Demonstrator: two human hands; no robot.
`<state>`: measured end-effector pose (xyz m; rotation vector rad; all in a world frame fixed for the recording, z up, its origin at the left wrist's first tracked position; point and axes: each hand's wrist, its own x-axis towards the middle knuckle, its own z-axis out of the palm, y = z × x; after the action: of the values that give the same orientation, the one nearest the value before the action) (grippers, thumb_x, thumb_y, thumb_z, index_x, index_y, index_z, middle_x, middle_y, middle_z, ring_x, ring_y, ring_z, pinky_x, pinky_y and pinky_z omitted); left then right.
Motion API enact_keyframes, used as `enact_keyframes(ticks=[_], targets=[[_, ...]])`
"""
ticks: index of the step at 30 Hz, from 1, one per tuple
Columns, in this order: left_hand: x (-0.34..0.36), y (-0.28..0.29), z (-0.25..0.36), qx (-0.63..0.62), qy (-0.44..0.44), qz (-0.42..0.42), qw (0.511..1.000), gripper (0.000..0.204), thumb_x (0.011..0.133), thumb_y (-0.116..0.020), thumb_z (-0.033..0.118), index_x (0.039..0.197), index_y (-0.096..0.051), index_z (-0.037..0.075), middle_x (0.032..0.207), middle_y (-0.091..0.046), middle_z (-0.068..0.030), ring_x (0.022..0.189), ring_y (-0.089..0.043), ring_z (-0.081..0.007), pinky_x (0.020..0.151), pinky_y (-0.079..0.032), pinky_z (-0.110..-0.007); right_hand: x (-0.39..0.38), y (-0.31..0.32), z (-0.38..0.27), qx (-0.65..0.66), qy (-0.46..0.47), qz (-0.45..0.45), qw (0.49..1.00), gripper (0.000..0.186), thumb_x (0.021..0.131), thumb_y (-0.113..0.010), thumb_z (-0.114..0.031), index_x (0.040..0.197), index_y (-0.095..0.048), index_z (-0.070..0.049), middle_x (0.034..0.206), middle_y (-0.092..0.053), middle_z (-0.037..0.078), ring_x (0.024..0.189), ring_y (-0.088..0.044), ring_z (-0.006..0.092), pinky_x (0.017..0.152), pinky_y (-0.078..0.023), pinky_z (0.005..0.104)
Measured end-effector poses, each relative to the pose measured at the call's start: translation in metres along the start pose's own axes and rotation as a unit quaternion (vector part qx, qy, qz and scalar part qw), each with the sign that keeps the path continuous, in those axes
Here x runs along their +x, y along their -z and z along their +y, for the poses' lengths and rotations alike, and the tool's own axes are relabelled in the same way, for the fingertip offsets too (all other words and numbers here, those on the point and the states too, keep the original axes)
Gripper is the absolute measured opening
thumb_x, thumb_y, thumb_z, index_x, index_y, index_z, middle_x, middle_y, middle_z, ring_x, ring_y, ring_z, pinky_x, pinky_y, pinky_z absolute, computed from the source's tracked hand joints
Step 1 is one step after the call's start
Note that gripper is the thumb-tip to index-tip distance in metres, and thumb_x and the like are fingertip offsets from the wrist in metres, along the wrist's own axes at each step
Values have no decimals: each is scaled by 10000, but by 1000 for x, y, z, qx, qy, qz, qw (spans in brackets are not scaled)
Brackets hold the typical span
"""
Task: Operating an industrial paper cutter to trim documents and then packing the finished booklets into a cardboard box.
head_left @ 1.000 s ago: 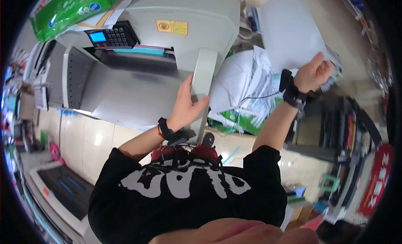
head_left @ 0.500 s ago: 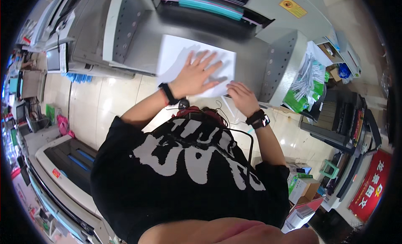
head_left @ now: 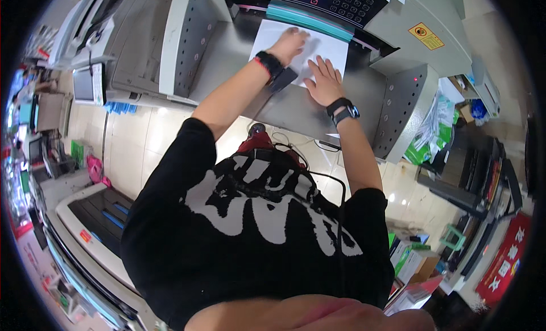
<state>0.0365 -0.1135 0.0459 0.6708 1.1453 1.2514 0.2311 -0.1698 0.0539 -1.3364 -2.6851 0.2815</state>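
White paper lies flat on the grey metal bed of a paper cutter, its far edge close to a teal bar. My left hand is on the paper's left part, fingers curled inward, with nothing seen in them. Flat on the paper's near right part rests my right hand, fingers spread. Whether the paper is one sheet or a stack, I cannot tell. Beneath my left wrist shows a dark rectangular shape that I cannot make out.
Perforated walls stand left and right of the bed. Behind the bar is a keypad panel with a lit blue screen. Paper strips fill a spot at the right. A cable hangs over my shirt.
The paper has slid away from me, up to the teal bar. Both hands have moved forward with it; my left fingers have curled, and my right hand now lies spread on the paper.
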Motion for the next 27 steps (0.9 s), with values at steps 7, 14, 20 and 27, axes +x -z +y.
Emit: enact_keyframes(ticks=[7, 14, 20, 27], targets=[[93, -28, 13, -321, 144, 193, 916, 337, 891, -551, 334, 1065, -487, 52, 908, -486, -142, 738, -515, -273, 663, -500, -465, 24, -5, 16, 15, -86, -21, 996, 597, 894, -534, -411, 1434, -387, -202, 1547, -279, 58, 1438, -219, 296, 1149, -194, 502], [116, -13, 12, -127, 118, 161, 972, 275, 934, -531, 381, 904, -602, 117, 784, -577, -103, 674, -600, -258, 567, -470, -486, 44, 0, 23, 38, -58, -29, 997, 594, 888, -557, -427, 1421, -410, -209, 1562, -267, 38, 1453, -201, 291, 1142, -210, 528], [108, -7, 12, -86, 130, 188, 970, 200, 930, -451, 39, 957, -626, -53, 845, -690, -191, 755, -706, -273, 544, -575, -341, 52, 3, 31, 26, -20, 26, 999, 555, 861, -586, -375, 1359, -475, -158, 1491, -376, 80, 1403, -282, 320, 1131, -224, 500], [110, -8, 1, -172, 42, 156, 972, 194, 901, -392, -44, 947, -559, -131, 874, -669, -236, 725, -692, -305, 602, -617, -362, -65, 50, -4, 229, -18, 118, 966, 446, 857, -654, -180, 1274, -552, -58, 1397, -472, 166, 1337, -386, 374, 1078, -350, 447]])
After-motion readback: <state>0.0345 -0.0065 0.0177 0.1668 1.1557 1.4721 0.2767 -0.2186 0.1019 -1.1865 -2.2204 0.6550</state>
